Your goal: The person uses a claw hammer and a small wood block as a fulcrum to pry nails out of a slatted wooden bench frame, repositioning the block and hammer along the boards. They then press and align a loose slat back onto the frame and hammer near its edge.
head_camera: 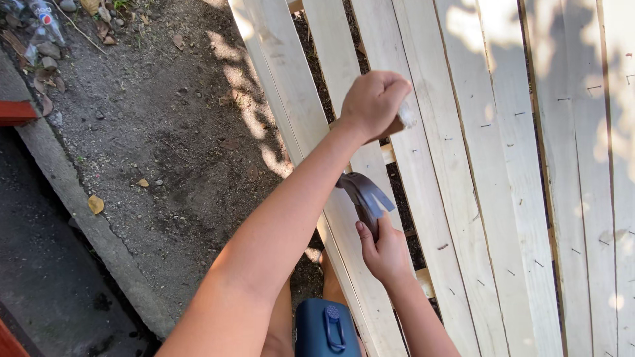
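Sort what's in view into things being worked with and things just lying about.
In use: left hand gripping a wooden handle; right hand on the claw hammer; pale wooden slats.
Lying about: plastic bottle, dry leaves, blue case.

A crushed clear plastic bottle [45, 20] with a red-and-blue label is lying among leaves, top left.

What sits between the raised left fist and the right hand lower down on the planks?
In the head view, the hammer's claw head lies between the left hand and the right hand, over a pale plank.
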The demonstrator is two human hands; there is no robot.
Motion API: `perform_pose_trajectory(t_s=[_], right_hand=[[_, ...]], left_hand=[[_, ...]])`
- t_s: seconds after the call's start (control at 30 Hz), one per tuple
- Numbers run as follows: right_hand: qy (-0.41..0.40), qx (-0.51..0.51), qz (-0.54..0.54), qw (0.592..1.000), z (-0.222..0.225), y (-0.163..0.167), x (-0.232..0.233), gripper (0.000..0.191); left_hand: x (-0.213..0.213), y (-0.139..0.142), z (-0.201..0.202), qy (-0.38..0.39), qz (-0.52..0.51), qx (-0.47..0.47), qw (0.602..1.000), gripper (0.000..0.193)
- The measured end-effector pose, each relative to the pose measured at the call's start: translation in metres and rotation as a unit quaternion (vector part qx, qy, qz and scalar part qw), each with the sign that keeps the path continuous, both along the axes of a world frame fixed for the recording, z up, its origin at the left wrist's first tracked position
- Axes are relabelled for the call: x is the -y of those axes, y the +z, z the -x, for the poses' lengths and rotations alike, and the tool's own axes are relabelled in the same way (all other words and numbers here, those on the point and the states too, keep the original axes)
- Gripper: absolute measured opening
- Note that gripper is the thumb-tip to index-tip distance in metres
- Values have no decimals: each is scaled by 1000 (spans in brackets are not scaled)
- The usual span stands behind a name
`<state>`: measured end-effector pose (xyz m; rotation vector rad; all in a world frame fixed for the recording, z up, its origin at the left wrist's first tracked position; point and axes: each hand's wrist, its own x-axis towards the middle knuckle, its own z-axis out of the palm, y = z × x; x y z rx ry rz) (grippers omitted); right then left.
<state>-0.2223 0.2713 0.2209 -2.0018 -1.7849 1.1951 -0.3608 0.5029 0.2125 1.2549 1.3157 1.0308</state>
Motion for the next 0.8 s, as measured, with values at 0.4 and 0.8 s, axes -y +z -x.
perform_pose_trajectory(t_s=[0.4, 0.8], right_hand=[[-3, -16, -38, 999, -8, -25, -8, 37], [190, 16, -136, 972, -7, 4, -14, 36]], left_hand=[[-5, -18, -14, 2, 10, -39, 999, 30], [-37, -56, 14, -74, 45, 90, 992, 39]])
